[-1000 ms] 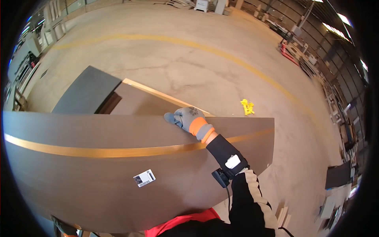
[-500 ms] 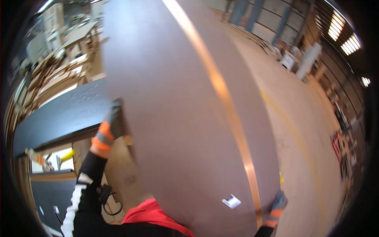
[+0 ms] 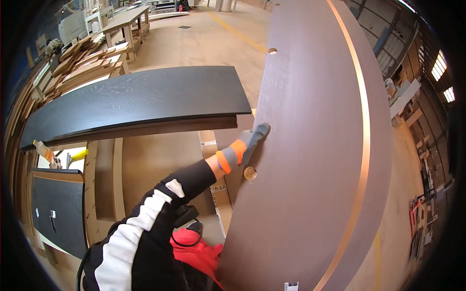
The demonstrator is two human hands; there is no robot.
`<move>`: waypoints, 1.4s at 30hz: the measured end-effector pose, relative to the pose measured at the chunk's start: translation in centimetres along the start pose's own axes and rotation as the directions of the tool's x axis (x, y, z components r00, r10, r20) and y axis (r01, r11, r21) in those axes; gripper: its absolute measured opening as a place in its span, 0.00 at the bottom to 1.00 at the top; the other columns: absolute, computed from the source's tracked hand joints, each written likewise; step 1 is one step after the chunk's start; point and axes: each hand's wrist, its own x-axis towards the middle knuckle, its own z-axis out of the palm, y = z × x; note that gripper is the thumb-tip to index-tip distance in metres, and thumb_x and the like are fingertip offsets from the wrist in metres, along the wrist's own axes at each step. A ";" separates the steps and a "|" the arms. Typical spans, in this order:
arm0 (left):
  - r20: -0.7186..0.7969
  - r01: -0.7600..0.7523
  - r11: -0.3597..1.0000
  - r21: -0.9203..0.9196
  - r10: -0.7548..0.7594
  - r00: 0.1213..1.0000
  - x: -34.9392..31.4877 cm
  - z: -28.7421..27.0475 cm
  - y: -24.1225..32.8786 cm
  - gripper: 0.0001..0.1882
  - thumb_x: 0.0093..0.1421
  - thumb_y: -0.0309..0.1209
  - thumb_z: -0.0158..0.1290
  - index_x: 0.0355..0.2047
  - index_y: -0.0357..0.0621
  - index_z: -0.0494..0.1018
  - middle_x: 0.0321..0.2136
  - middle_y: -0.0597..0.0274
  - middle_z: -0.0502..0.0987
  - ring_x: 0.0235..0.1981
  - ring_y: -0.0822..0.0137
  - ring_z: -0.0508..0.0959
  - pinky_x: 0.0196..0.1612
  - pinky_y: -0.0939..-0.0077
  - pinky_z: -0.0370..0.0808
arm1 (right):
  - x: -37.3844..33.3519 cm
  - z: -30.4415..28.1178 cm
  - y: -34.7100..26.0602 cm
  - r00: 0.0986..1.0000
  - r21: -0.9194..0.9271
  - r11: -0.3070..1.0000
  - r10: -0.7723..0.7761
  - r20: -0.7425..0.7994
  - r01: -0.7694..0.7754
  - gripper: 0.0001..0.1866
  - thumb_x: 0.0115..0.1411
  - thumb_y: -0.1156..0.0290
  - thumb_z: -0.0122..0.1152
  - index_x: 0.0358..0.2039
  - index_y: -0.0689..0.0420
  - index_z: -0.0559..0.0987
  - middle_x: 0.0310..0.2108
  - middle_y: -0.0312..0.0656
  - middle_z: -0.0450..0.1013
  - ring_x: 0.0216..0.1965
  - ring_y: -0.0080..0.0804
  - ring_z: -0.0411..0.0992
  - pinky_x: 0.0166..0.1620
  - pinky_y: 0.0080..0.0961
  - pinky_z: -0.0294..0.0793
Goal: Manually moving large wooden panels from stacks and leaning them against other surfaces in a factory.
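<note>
A tall grey-brown panel [image 3: 310, 145] with a faint wood grain fills the middle and right, tilted. A copper-coloured strip [image 3: 364, 126] runs along its length, and a small white label [image 3: 291, 286] sits at its lower edge. Two round holes show near its left edge, an upper hole [image 3: 272, 51] and a lower hole [image 3: 250, 173]. My left hand [image 3: 253, 139], in a dark glove with an orange and grey cuff, grips that edge between the holes. Its fingers behind the panel are hidden. My right hand is out of view.
Left of the panel, a black wood-grain board [image 3: 141, 97] lies on a brown one. A smaller black panel [image 3: 58, 208], a clear bottle [image 3: 46, 153] and a yellow-handled tool [image 3: 77, 156] are at far left. Cardboard [image 3: 221, 199] lies below; a workbench [image 3: 127, 20] stands behind.
The panel now sits farther right in view, with its holed left edge showing. My left hand has moved right with that edge. My right hand, earlier at the lower right edge, has left the view.
</note>
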 end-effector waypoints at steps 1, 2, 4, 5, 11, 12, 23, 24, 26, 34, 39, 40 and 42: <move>0.028 0.058 0.998 -0.039 -0.057 0.998 0.5 1.7 -0.9 0.38 0.57 0.56 0.49 0.56 0.35 0.63 0.52 0.56 0.67 0.51 0.68 0.67 0.54 0.75 0.64 | -0.1 -0.2 0.2 0.996 0.066 0.998 0.015 -0.093 -0.009 0.20 0.64 0.60 0.46 0.25 0.63 0.76 0.17 0.51 0.70 0.18 0.42 0.66 0.22 0.39 0.64; 0.058 0.115 0.990 -0.082 -0.110 0.992 0.9 3.0 -1.8 0.39 0.56 0.57 0.49 0.55 0.35 0.64 0.52 0.56 0.68 0.50 0.68 0.68 0.54 0.75 0.64 | -0.2 -0.5 0.3 0.996 0.054 0.998 0.023 -0.092 -0.018 0.20 0.64 0.60 0.46 0.25 0.63 0.76 0.17 0.51 0.70 0.18 0.42 0.66 0.22 0.39 0.64; 0.129 0.182 0.975 -0.124 -0.166 0.978 1.6 5.5 -4.1 0.40 0.55 0.58 0.49 0.54 0.34 0.64 0.51 0.56 0.69 0.49 0.67 0.69 0.53 0.75 0.64 | -0.2 -0.6 0.4 0.994 0.035 0.998 0.062 -0.090 -0.059 0.19 0.64 0.61 0.46 0.26 0.64 0.76 0.17 0.51 0.69 0.18 0.42 0.66 0.22 0.39 0.64; 0.126 0.212 0.973 -0.095 -0.199 0.972 1.9 6.5 -5.4 0.40 0.55 0.59 0.48 0.54 0.34 0.64 0.50 0.56 0.69 0.48 0.67 0.70 0.52 0.75 0.65 | -0.1 -0.5 0.5 0.993 0.029 0.997 0.079 -0.084 -0.077 0.19 0.64 0.61 0.46 0.26 0.64 0.76 0.17 0.51 0.69 0.18 0.42 0.65 0.22 0.38 0.64; 0.025 0.363 0.931 -0.033 -0.363 0.932 4.1 8.9 -14.0 0.41 0.56 0.61 0.43 0.53 0.33 0.65 0.47 0.55 0.72 0.46 0.67 0.72 0.51 0.75 0.66 | 0.8 2.1 1.0 0.988 -0.023 0.989 0.146 -0.045 -0.147 0.17 0.63 0.63 0.47 0.28 0.65 0.75 0.17 0.50 0.69 0.18 0.42 0.65 0.21 0.38 0.64; -0.070 0.371 0.928 0.013 -0.370 0.927 4.4 8.8 -15.7 0.41 0.57 0.61 0.42 0.52 0.32 0.66 0.46 0.55 0.73 0.45 0.67 0.72 0.50 0.75 0.66 | 1.0 2.6 1.0 0.987 -0.034 0.987 0.155 -0.032 -0.156 0.17 0.63 0.63 0.47 0.29 0.65 0.75 0.17 0.50 0.68 0.18 0.42 0.65 0.21 0.38 0.64; -0.240 0.450 0.880 -0.150 -0.474 0.847 10.3 -0.8 -29.4 0.39 0.56 0.58 0.43 0.56 0.37 0.63 0.51 0.55 0.68 0.50 0.64 0.67 0.52 0.72 0.64 | 5.4 13.6 -3.2 0.962 -0.174 0.967 0.217 0.165 -0.188 0.15 0.63 0.66 0.47 0.33 0.67 0.74 0.16 0.48 0.67 0.18 0.42 0.65 0.21 0.36 0.63; -0.221 0.394 0.909 -0.138 -0.416 0.882 11.5 -2.7 -30.2 0.36 0.56 0.56 0.46 0.54 0.38 0.65 0.49 0.56 0.69 0.47 0.65 0.68 0.51 0.73 0.65 | 5.9 15.1 -3.9 0.957 -0.197 0.964 0.215 0.194 -0.177 0.15 0.63 0.66 0.47 0.33 0.67 0.74 0.16 0.48 0.67 0.18 0.42 0.65 0.21 0.36 0.63; -0.343 0.426 0.903 -0.060 -0.419 0.841 13.9 -6.1 -31.9 0.35 0.56 0.56 0.46 0.53 0.40 0.66 0.47 0.59 0.70 0.45 0.66 0.69 0.49 0.73 0.66 | 7.3 18.0 -5.4 0.946 -0.241 0.960 0.204 0.254 -0.143 0.14 0.63 0.67 0.47 0.34 0.67 0.74 0.16 0.47 0.67 0.18 0.42 0.64 0.21 0.36 0.63; -0.422 0.522 0.850 0.071 -0.449 0.788 21.2 -13.9 -38.8 0.39 0.55 0.61 0.41 0.54 0.40 0.64 0.50 0.59 0.69 0.47 0.63 0.70 0.50 0.71 0.66 | 12.2 31.3 -8.7 0.759 -0.401 0.691 -0.338 0.557 0.601 0.19 0.58 0.70 0.53 0.46 0.70 0.70 0.19 0.45 0.68 0.20 0.40 0.67 0.24 0.33 0.68; -0.256 0.481 0.814 -0.326 -0.565 0.784 25.3 -18.5 -48.1 0.39 0.60 0.60 0.33 0.59 0.41 0.59 0.57 0.57 0.64 0.55 0.58 0.64 0.57 0.65 0.61 | 13.0 47.8 -6.0 0.888 -0.035 0.937 0.342 0.308 -0.349 0.22 0.62 0.58 0.48 0.25 0.67 0.74 0.16 0.39 0.66 0.19 0.33 0.62 0.23 0.33 0.61; -0.173 0.492 0.746 -0.449 -0.612 0.771 26.4 -18.8 -50.4 0.38 0.61 0.60 0.28 0.59 0.43 0.58 0.58 0.57 0.62 0.57 0.58 0.62 0.59 0.63 0.58 | 12.9 50.4 -5.2 0.865 0.014 0.908 0.394 0.311 -0.419 0.24 0.62 0.57 0.47 0.23 0.67 0.76 0.16 0.41 0.66 0.19 0.34 0.63 0.23 0.34 0.61; -0.147 0.476 0.776 -0.413 -0.573 0.806 27.1 -20.0 -53.3 0.39 0.61 0.62 0.29 0.62 0.46 0.54 0.60 0.60 0.58 0.59 0.55 0.58 0.60 0.59 0.57 | 13.5 54.0 -3.2 0.881 0.019 0.976 0.186 0.435 -0.216 0.22 0.61 0.57 0.49 0.27 0.65 0.78 0.19 0.49 0.71 0.22 0.40 0.67 0.27 0.38 0.64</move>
